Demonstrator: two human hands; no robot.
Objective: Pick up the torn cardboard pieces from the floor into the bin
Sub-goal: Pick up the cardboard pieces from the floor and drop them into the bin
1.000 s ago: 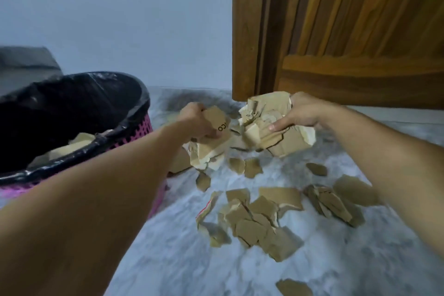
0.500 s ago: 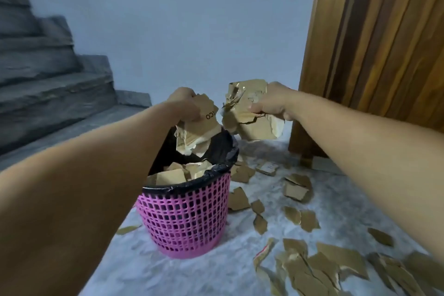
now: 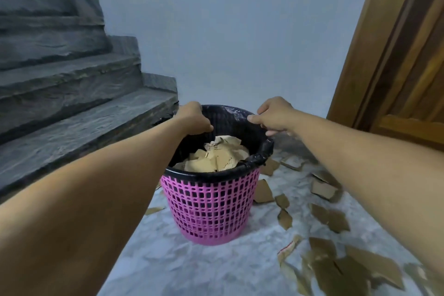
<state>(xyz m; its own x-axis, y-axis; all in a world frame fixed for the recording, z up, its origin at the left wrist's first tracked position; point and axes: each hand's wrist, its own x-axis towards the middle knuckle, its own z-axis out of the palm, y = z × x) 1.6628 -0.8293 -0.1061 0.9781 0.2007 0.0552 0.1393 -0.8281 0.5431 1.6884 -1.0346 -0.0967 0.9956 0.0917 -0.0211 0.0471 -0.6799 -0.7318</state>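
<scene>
A pink mesh bin (image 3: 209, 206) with a black liner stands on the marble floor in the middle of the view. Torn cardboard pieces (image 3: 217, 158) lie heaped inside it. My left hand (image 3: 195, 119) hovers over the bin's left rim, fingers loosely curled downward with nothing in them. Over the right rim, my right hand (image 3: 274, 115) is just as empty, thumb and fingers apart. Several more torn pieces (image 3: 330, 218) are scattered on the floor to the right of the bin, with a denser pile (image 3: 348, 271) at the lower right.
Dark stone stairs (image 3: 72, 108) rise close on the bin's left. A wooden door (image 3: 396, 55) stands at the right, a pale wall behind. One small cardboard scrap (image 3: 153, 210) lies left of the bin's base.
Both hands carried bundles of cardboard over the bin and let them go; the pieces now lie inside it and both hands are empty.
</scene>
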